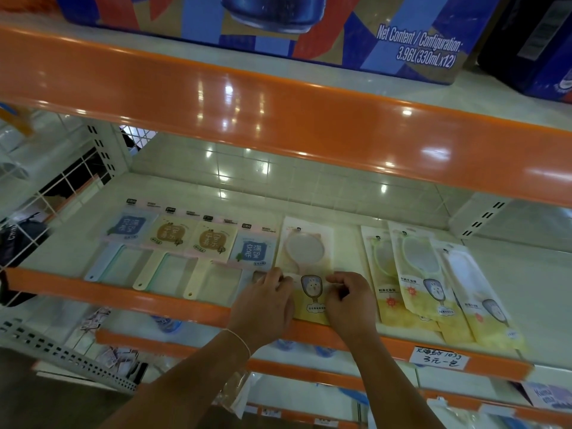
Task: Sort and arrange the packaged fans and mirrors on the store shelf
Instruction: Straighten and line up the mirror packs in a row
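Mirror packet (309,261) lies flat between both hands — left hand (266,301) and right hand (349,297) pinch its lower edges.

Store shelving unit, white shelf boards with glossy orange front lips. Upper orange lip (278,119) crosses the frame, dropping toward the right; round ceiling-light reflections show on it. Middle shelf board (198,190) pale, glossy, mirrors a tiled pattern and light spots. White slotted upright (103,150) at far left, wire grid panel (46,187) beside it. Second slotted bracket (483,219) at far right. Top shelf carries a blue-red drinks carton (309,29) printed "3.96L (330mL x12)"; dark blue pack (532,41) to its right. Handwritten price tag (439,359) on the near orange lip, right. Lower shelves below, contents blurred.
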Motion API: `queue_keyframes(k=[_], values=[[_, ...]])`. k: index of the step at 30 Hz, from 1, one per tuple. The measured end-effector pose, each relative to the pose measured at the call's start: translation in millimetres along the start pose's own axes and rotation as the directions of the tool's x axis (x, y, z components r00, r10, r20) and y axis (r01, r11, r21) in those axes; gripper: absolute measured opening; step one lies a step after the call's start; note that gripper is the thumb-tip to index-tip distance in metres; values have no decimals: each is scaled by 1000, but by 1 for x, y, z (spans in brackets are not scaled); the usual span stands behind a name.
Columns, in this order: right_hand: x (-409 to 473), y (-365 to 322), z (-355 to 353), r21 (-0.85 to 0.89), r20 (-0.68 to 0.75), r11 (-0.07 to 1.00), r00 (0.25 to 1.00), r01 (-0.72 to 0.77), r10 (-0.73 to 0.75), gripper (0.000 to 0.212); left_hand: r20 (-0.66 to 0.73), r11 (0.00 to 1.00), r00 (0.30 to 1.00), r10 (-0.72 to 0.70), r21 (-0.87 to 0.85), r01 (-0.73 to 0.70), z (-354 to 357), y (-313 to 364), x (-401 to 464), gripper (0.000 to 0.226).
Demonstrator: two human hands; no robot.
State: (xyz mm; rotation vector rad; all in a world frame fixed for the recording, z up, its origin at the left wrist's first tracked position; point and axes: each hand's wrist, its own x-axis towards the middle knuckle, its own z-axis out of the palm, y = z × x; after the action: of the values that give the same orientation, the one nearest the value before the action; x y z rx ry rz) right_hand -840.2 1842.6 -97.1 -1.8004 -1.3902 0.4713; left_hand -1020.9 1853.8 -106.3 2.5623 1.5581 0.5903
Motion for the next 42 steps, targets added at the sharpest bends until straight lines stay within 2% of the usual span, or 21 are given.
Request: queue_keyframes(k=[3,12,26,31,37,42], values=[[0,0,2,3,-23,1000,1000,-1,1,18,0,1000,1000,-3,12,3,0,0,0,30],[0,6,8,-64,-18,989,991,133,-134,15,9,1000,1000,28,-14,-28,1,-1,0,33],[-1,1,4,-63,1,994,996,84,-84,18,-21,996,999,40,-74,-41,-1,-1,-2,29],[0,-4,-4,81,-15,995,998,-65,67,20,-76,992,997,8,-127,-18,-7,0,0,28],[8,-2,-34,151,-165,988,985,-35,60,18,-123,978,992,31,-203,-56,-21,25,21,25],[26,22,-77,34,-342,999,939,-13,24,18,-139,960,985,97,-249,-130,-22,66,50,25]])
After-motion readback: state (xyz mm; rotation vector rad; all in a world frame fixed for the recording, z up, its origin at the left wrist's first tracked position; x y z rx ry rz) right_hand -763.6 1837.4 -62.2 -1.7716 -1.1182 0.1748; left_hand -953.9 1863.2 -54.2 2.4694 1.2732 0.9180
